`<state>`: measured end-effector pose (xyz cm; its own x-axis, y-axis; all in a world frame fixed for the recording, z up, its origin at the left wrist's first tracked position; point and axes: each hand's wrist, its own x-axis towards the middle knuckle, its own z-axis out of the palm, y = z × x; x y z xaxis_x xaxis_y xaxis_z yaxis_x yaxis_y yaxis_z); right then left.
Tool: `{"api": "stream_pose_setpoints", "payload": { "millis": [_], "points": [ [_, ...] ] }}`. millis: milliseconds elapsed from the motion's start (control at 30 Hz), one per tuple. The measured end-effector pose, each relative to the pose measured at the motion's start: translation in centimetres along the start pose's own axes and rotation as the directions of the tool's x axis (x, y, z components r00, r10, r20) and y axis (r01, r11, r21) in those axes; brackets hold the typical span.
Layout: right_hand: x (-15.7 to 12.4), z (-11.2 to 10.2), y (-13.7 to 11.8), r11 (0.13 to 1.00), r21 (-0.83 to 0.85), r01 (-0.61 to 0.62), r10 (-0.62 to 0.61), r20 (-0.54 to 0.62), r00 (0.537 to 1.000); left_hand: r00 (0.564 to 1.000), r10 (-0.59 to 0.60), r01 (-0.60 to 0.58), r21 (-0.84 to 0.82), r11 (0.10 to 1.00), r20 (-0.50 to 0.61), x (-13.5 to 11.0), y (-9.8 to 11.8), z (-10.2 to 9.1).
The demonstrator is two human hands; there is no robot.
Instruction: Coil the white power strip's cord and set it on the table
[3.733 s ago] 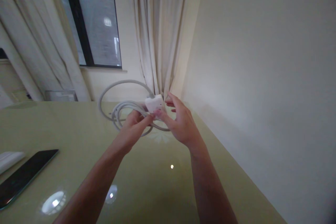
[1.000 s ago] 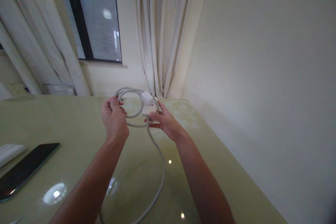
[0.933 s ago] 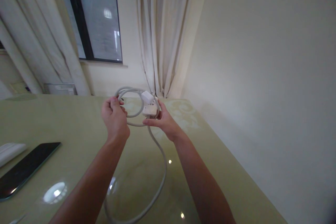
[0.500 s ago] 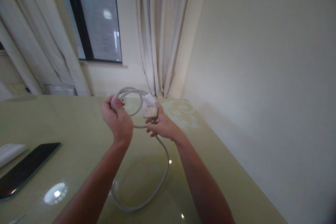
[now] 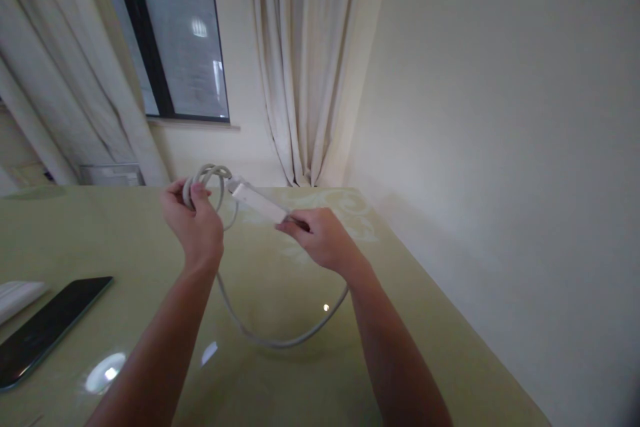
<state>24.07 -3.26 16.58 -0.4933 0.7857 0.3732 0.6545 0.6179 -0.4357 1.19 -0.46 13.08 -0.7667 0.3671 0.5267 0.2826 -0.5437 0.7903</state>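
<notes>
My left hand (image 5: pixel 196 225) is closed around a small coil of white cable (image 5: pixel 206 175), held above the green table (image 5: pixel 280 373). My right hand (image 5: pixel 323 239) pinches the near end of a white power strip (image 5: pixel 257 201), which stretches up and left toward the coil. A loose loop of the same cable (image 5: pixel 280 340) hangs down between my hands and rests on the table.
A dark tablet (image 5: pixel 43 333) and a white object (image 5: pixel 17 298) lie at the table's left edge. A plain wall (image 5: pixel 500 147) borders the table on the right. Curtains (image 5: pixel 300 67) and a window (image 5: pixel 170 33) stand behind the far edge.
My left hand moved left and wound the cable into a tighter coil. The power strip swung out lengthwise between my hands. The hanging loop got shorter.
</notes>
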Motion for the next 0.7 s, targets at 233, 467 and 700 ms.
{"api": "stream_pose_setpoints", "payload": {
  "millis": [233, 467, 700],
  "points": [
    [0.7, 1.0, 6.6, 0.925, -0.180, -0.335, 0.321, -0.102, 0.942, 0.919, -0.356, 0.391, -0.279, 0.877, 0.171, 1.3, 0.0, 0.3],
    [1.2, 6.0, 9.9, 0.902, -0.233, -0.362, 0.378, 0.024, 0.926, 0.827, -0.375, 0.531, -0.360, 0.767, 0.419, 0.7, 2.5, -0.1],
    [1.0, 8.8, 11.2, 0.913, -0.205, -0.353, 0.385, 0.149, 0.911, 0.796, -0.352, 0.534, -0.299, 0.791, 0.493, 0.3, 4.7, -0.4]
  ]
}}
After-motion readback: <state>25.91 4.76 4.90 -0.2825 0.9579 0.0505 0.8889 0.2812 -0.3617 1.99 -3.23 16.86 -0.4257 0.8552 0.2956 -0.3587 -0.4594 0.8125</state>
